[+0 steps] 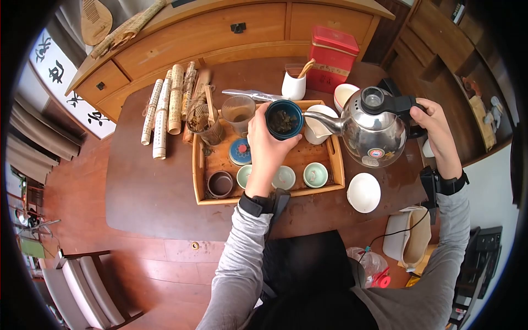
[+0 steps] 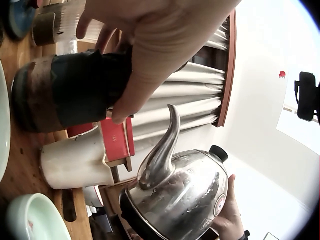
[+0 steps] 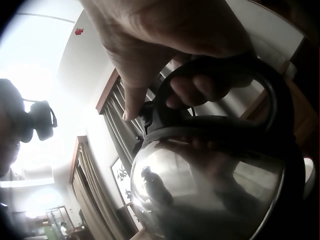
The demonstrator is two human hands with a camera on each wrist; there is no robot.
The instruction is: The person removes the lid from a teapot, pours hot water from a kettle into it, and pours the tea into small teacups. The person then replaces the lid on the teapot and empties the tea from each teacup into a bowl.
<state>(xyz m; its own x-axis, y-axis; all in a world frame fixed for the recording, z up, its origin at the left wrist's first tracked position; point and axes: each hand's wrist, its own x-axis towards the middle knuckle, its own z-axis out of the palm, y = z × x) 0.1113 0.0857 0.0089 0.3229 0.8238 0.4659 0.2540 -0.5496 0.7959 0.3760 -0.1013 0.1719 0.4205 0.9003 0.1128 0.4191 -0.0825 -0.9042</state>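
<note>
My left hand (image 1: 263, 157) grips a dark teal tea cup (image 1: 284, 119) near its rim, with wet tea leaves inside. The left wrist view shows this cup (image 2: 75, 90) upright, low over the wooden tray (image 1: 199, 184), with a brown band round it. By its black handle, my right hand (image 1: 440, 135) holds a shiny steel kettle (image 1: 374, 135). Its spout (image 1: 325, 119) points left toward the cup, over a white pitcher (image 1: 317, 132). In the right wrist view, fingers (image 3: 187, 92) curl round the handle while the thumb lies at its front end.
A blue lid (image 1: 240, 152), a brown cup (image 1: 220, 184) and several pale green cups (image 1: 315, 175) sit on the tray. Glasses (image 1: 238, 114) stand at its back left. Nearby are a white bowl (image 1: 363, 192), a red tin (image 1: 333, 58) and rolled scrolls (image 1: 175, 99).
</note>
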